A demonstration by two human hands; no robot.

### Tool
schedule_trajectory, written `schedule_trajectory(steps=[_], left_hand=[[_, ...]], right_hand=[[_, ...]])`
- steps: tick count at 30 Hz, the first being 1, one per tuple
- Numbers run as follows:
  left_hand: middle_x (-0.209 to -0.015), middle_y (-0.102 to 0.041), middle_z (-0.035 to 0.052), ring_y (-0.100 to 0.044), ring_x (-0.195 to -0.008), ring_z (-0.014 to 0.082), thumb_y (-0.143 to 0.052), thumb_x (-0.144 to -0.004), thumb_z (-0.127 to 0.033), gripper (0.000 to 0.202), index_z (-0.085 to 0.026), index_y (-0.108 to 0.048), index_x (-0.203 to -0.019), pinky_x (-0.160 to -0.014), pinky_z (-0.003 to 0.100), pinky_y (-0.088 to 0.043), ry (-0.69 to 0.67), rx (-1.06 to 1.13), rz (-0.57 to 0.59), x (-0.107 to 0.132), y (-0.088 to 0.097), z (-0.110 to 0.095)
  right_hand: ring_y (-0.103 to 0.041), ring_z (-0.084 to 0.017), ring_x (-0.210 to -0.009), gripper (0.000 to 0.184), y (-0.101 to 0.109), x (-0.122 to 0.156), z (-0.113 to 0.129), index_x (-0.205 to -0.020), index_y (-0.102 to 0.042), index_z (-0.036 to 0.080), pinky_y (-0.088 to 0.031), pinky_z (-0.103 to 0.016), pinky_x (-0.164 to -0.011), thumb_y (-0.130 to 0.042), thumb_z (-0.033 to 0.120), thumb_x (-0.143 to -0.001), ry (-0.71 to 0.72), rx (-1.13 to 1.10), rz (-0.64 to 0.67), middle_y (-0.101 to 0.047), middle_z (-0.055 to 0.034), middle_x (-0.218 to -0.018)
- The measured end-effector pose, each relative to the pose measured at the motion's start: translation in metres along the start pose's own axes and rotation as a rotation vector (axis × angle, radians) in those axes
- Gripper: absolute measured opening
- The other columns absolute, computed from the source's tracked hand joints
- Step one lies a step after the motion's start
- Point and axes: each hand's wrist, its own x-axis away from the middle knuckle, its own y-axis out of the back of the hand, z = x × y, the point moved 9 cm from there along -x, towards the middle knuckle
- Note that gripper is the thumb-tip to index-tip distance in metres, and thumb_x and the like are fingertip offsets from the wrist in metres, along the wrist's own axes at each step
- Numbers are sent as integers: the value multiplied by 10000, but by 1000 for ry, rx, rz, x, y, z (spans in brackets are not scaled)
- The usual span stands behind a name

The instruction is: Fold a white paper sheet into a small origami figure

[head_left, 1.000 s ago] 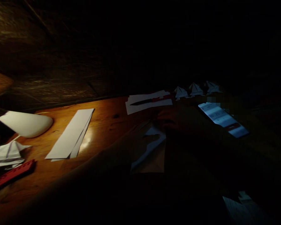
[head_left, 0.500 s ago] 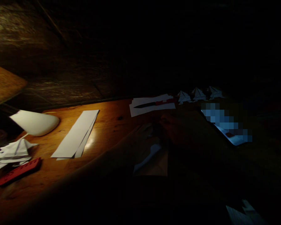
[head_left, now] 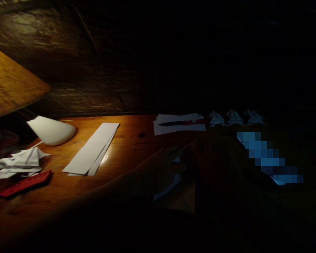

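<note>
My left hand (head_left: 164, 168) lies over a partly folded piece of paper (head_left: 185, 198), its fingers stretched out and apart on the sheet. One flap of that paper catches bluish light beside the fingers, and its near end spreads flat towards me. In deep shadow at the paper's right edge is my right hand (head_left: 208, 161); its fingers are too dark to make out. Beyond the hands, a knife (head_left: 183, 122) with a red handle and dark blade rests on white paper sheets (head_left: 163, 130).
Three folded paper figures (head_left: 231, 116) line the back right, above a glowing phone (head_left: 268, 160). Left are paper strips (head_left: 92, 149), a white lamp base (head_left: 51, 130), a lampshade (head_left: 13, 84), crumpled-looking folded papers (head_left: 23, 161) and a red slotted object (head_left: 25, 184) on the wooden table (head_left: 131, 140).
The view has swung slightly, shifting most things rightward in the picture. My right hand has moved from the paper's far end to its right side, deeper in shadow. My left hand stays on the paper.
</note>
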Motion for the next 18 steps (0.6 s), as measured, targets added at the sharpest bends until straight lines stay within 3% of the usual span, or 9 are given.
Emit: schedule_trajectory(steps=[3,10,18], left_hand=[[-1683,-283,144,-369,-1492,392,-648,-830,-91,415,-223,-681,-1222,-1142,573,-443,6,-13,29,0,-4,0],[-1661,-327,146,-358,-1503,372,-662,-841,-99,313,-210,-703,-1131,-1161,569,-426,30,-45,-45,4,-14,6],[-1690,-305,76,-380,-1496,353,-663,-902,-180,307,-230,-688,-1204,-1169,532,-457,17,-36,-23,5,-12,8]], right_hand=[[-728,-336,-851,484,3,2,0,-1459,-552,78,-545,-411,-650,-400,120,-1002,5,13,14,-697,-218,-1054],[-744,-279,-829,573,15,8,13,-1542,-504,129,-566,-383,-657,-404,89,-979,59,-13,61,-691,-262,-1236],[-745,-255,-746,539,14,4,12,-1505,-500,0,-534,-332,-570,-349,78,-993,18,-37,84,-728,-253,-1051]])
